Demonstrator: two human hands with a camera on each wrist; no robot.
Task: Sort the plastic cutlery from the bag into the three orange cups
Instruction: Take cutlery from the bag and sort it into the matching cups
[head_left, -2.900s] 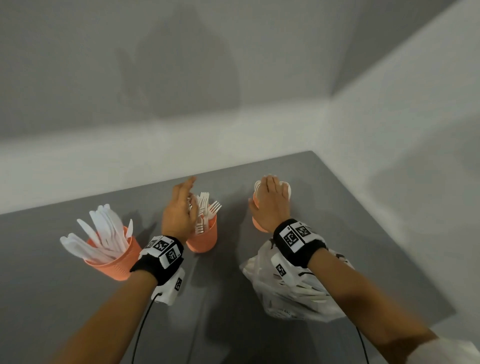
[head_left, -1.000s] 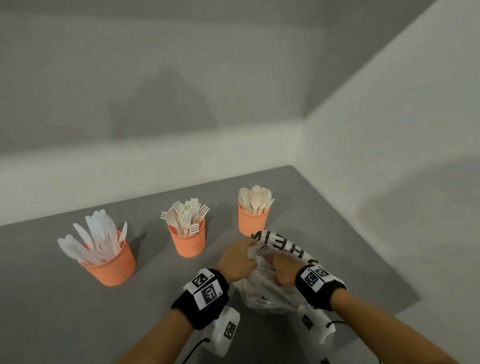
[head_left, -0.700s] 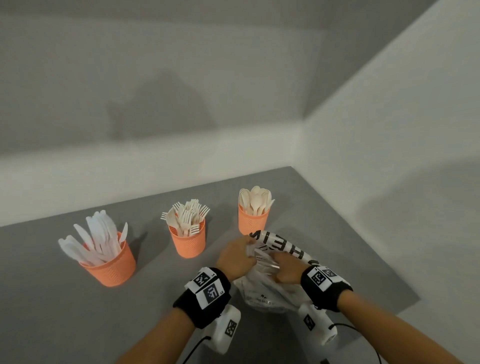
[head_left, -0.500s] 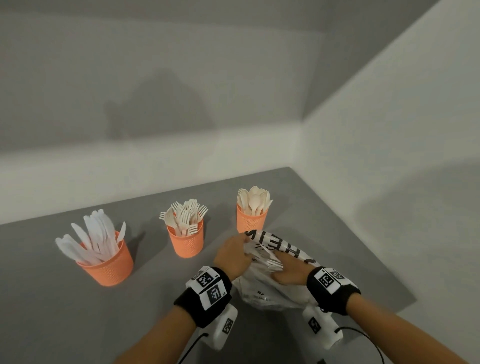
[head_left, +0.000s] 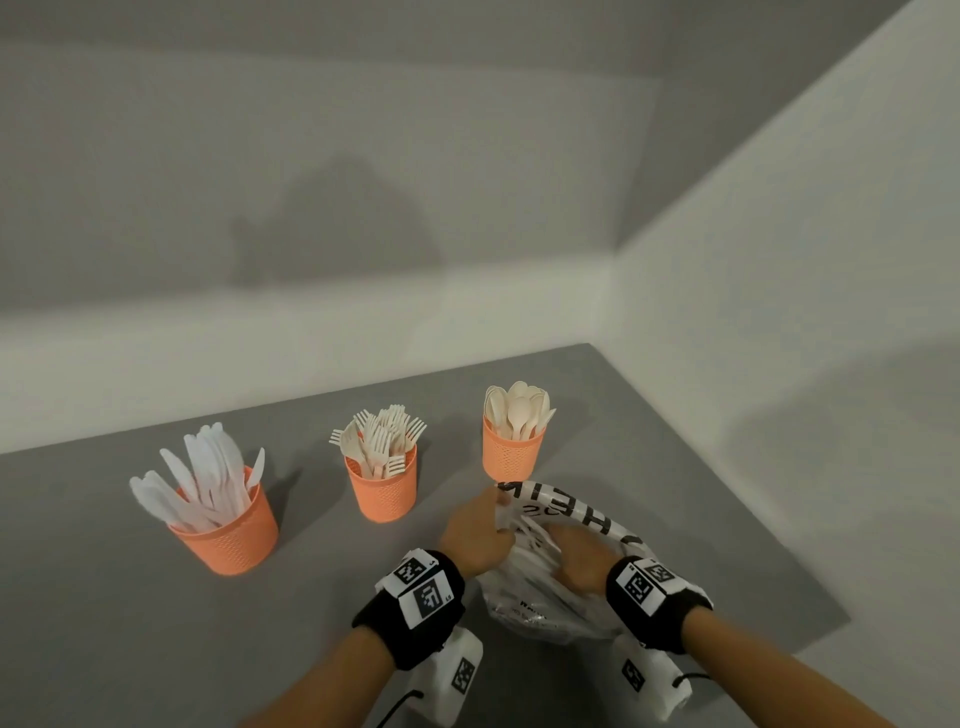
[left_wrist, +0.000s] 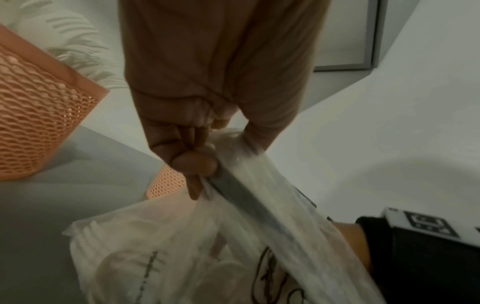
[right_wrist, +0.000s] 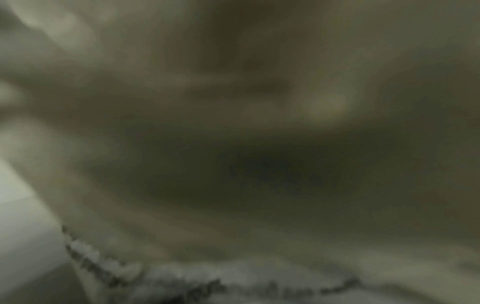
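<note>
Three orange mesh cups stand in a row: white knives in the left cup (head_left: 224, 527), forks in the middle cup (head_left: 383, 488), spoons in the right cup (head_left: 511, 454). A translucent plastic bag (head_left: 540, 603) with black lettering lies in front of the spoon cup. My left hand (head_left: 496, 525) pinches the bag's rim and holds it up; the left wrist view shows the left hand (left_wrist: 207, 156) with thumb and fingers curled on the plastic. My right hand (head_left: 571, 558) is inside the bag's mouth, its fingers hidden. White cutlery shows faintly through the bag (left_wrist: 168, 263).
The grey table (head_left: 104, 623) ends at a white wall behind and on the right, with its right edge close to the bag. The right wrist view is dark and blurred by plastic. The fork cup (left_wrist: 39, 123) stands just left of my left hand.
Both hands came back from the cups to the bag. Over the last second the left hand kept hold of the rim while the right hand slid deeper into the bag.
</note>
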